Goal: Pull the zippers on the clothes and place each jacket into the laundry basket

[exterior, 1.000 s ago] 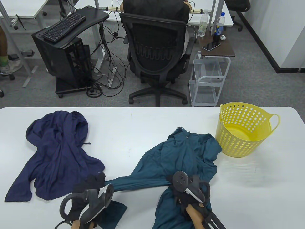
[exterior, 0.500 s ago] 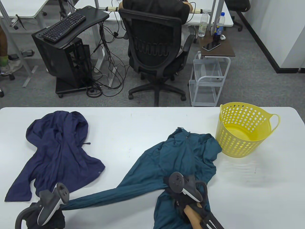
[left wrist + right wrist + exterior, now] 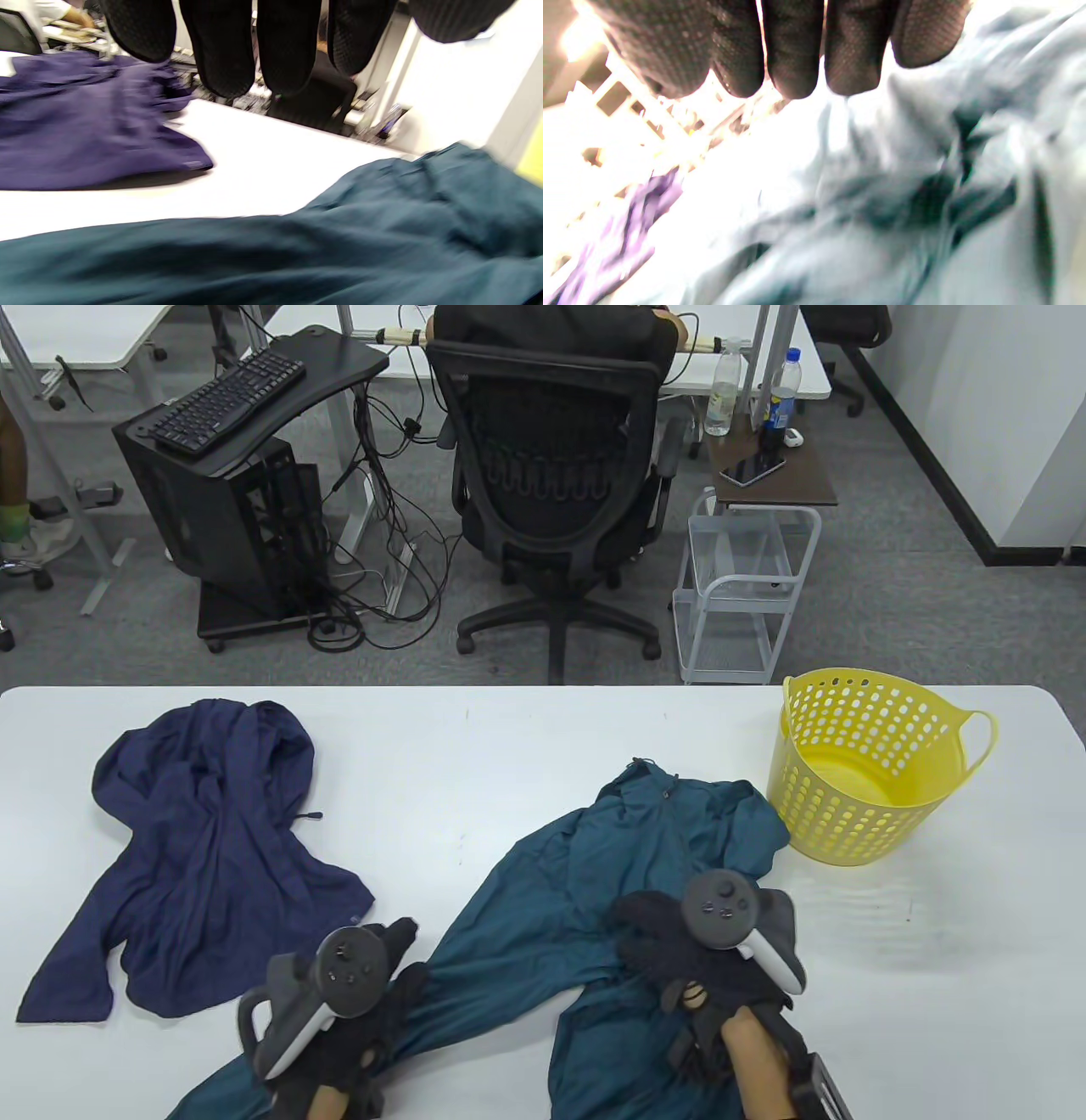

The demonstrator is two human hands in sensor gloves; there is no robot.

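With both hands apparently flat and holding nothing, left hand (image 3: 361,1018) and right hand (image 3: 679,950) on the teal jacket (image 3: 594,865), its loose sleeve may slide off the bench (image 3: 509,746).

Beyond the white table (image 3: 509,746), a black office chair (image 3: 556,500) stands on grey carpet, a person seated in it with only the back showing. Far left, a keyboard (image 3: 227,400) lies on a black desk above a computer tower (image 3: 246,521) with tangled cables. Right of the chair, a white wire cart (image 3: 742,594) stands by a brown side table (image 3: 776,479) holding two bottles (image 3: 721,390) and a phone (image 3: 752,470).
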